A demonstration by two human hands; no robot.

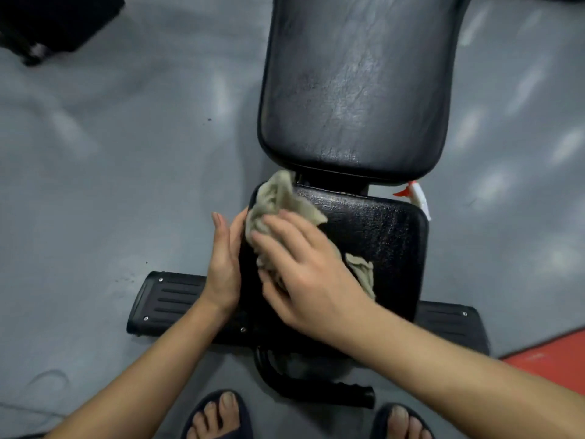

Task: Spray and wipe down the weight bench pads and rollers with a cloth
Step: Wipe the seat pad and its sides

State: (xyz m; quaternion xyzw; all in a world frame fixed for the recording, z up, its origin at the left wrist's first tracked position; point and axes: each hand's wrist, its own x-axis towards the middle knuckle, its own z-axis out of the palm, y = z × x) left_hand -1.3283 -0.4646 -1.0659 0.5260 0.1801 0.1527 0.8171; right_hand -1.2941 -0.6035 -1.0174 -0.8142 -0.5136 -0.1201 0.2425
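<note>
A black seat pad (380,248) lies in front of me, with the longer black back pad (357,83) beyond it. A beige cloth (281,198) is spread over the seat pad's left part. My right hand (304,274) presses the cloth flat against the pad, fingers spread and slightly bent over it. My left hand (224,264) rests with straight fingers against the seat pad's left edge. A white spray bottle with a red trigger (418,198) peeks out at the seat pad's far right corner, mostly hidden.
The bench's black foot bar (167,299) runs crosswise under the seat, with a curved black handle (316,391) below it. My sandalled feet (221,416) stand on the grey floor. A red mat (554,362) lies at the right; a dark object (53,23) sits far left.
</note>
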